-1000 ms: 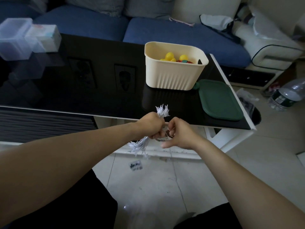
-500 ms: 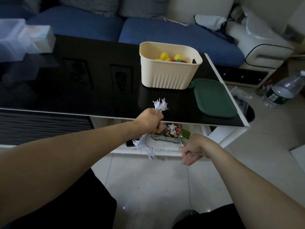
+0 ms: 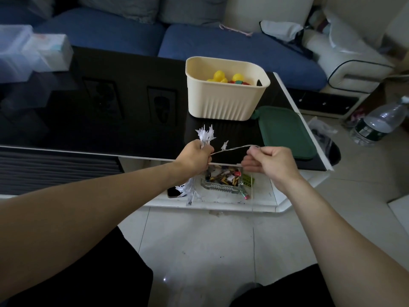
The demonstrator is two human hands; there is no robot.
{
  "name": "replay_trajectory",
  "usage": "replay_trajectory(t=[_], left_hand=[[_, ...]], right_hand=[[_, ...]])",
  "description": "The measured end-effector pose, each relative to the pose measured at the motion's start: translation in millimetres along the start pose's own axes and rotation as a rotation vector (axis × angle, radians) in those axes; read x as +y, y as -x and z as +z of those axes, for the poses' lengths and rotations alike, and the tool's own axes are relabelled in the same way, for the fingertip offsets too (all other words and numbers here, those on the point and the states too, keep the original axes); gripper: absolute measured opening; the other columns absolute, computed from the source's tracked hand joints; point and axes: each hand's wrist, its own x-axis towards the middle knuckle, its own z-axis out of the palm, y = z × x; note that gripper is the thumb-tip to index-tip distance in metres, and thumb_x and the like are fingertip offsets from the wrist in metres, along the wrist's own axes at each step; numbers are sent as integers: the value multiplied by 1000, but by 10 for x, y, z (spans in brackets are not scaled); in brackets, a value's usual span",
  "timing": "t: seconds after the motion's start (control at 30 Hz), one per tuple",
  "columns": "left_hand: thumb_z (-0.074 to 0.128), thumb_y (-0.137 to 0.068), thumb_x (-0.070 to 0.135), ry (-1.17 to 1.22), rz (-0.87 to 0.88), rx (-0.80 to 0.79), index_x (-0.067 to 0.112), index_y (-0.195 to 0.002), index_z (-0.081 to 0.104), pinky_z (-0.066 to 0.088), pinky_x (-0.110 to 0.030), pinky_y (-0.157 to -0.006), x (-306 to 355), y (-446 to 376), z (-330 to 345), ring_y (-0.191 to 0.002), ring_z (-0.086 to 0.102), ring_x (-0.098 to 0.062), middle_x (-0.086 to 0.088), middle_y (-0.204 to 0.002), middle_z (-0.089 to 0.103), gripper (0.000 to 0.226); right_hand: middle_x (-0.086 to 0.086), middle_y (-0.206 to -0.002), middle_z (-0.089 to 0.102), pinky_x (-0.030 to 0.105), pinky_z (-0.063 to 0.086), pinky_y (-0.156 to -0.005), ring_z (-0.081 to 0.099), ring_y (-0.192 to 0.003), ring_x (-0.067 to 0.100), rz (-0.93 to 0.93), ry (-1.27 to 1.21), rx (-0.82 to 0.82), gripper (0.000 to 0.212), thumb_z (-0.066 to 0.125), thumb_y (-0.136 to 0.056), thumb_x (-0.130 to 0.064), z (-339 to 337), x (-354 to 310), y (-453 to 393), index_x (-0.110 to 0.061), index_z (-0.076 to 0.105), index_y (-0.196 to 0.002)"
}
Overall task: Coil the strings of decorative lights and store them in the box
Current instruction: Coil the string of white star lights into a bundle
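Stretching between the two hands, just above the near edge of the black table (image 3: 115, 120), a thin wire of the decorative lights (image 3: 234, 149) runs nearly level, left to right, with one small white star (image 3: 224, 145) riding on it close to the left end. The left hand (image 3: 195, 159) is fisted round the coiled bundle (image 3: 205, 135), whose white stars bristle out above the knuckles and hang in a second tuft below the wrist, so the bundle's long axis stands roughly upright while the free wire leaves it sideways. The right hand (image 3: 269, 161) pinches the wire's far end between thumb and curled fingers (image 3: 254, 151), and a further strand drops straight down from it toward the floor (it is too fine to follow all the way). Judging by this, the next wrap turns on that crossing: the right hand must carry its level span over to the upright bundle, which lies directly to its left at about the same height. The cream box (image 3: 225, 100) sits on the table beyond both hands, already holding yellow and coloured pieces, its green lid (image 3: 285, 134) lying flat just beside it on the right. I would say the right hand is a little nearer the box, though the bundle to be stored is in the left.
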Motion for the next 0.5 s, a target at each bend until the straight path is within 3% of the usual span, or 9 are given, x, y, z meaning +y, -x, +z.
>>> replay_trajectory(t=[0.2,0.33,0.43,0.5], left_hand=[[55,-98,20,-61,51,-94,6,-89,59,30,-21,-44,26,37,6,-46,34,-10,1,-58,40,17],[49,-101,19,-73,70,-97,11,-82,58,30,-22,-43,15,43,21,-44,34,-9,4,-55,41,23],[40,-105,20,-2,71,-111,11,-84,47,26,-22,-43,37,54,15,-44,30,-9,3,-57,36,23],[37,-106,22,30,64,-96,11,-88,43,26,-25,-46,54,48,-3,-48,31,-12,0,-61,38,21]], right_hand=[[16,-90,76,35,62,-79,76,-86,27,-179,-61,43,17,57,-101,-13,86,-27,-49,-4,72,-100],[17,-102,73,33,60,-86,74,-96,25,-265,-128,12,21,49,-105,-12,163,-50,-95,-6,68,-109],[14,-101,72,36,59,-89,72,-98,27,-247,-81,-39,24,48,-105,-16,208,-55,-104,-9,71,-100],[9,-88,69,41,56,-89,69,-90,27,-217,1,-77,30,52,-103,-24,227,-69,-109,-10,70,-85]])
